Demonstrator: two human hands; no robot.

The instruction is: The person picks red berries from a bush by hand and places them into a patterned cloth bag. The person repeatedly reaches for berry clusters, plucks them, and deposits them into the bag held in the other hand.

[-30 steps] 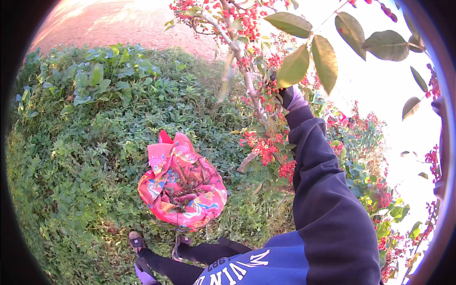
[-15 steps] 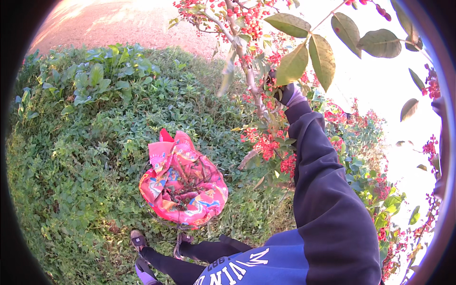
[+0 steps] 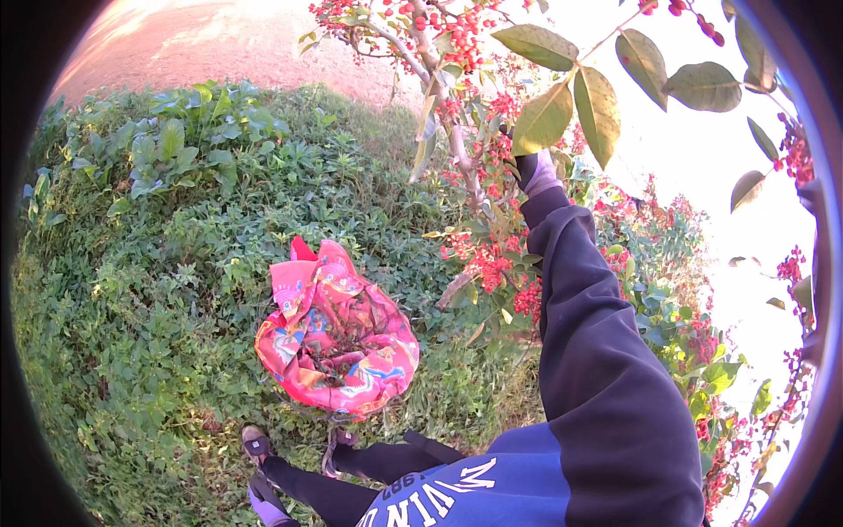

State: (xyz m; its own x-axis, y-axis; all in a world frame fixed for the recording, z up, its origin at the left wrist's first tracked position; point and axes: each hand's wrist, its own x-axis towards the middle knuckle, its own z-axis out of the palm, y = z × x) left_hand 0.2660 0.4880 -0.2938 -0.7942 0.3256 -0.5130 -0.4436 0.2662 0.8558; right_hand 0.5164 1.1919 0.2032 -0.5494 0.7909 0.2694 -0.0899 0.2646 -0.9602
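My right hand [image 3: 536, 171], in a dark and purple glove, reaches up into a tree branch [image 3: 461, 149] hung with clusters of small red berries [image 3: 487, 263]. Its fingers are partly covered by a large leaf [image 3: 543, 119], so what they grip is hidden. At the lower left, beside my legs, my left hand [image 3: 266, 502] hangs low in a similar purple and dark glove; its fingers cannot be made out. On the ground between the tree and my feet stands a round basket lined with pink patterned cloth [image 3: 386, 373], with dark reddish picked bits inside.
Low green weeds [image 3: 149, 307] cover the ground, with a broad-leaved clump [image 3: 189, 140] at the far left. Bare reddish soil [image 3: 211, 53] lies beyond. More berry-bearing twigs [image 3: 795, 158] hang along the right side. My shoes [image 3: 255, 442] stand close below the basket.
My right hand has shifted slightly within the branch, with its dark fingers now further behind the leaf. The basket and left hand look unmoved apart from a small view shift.
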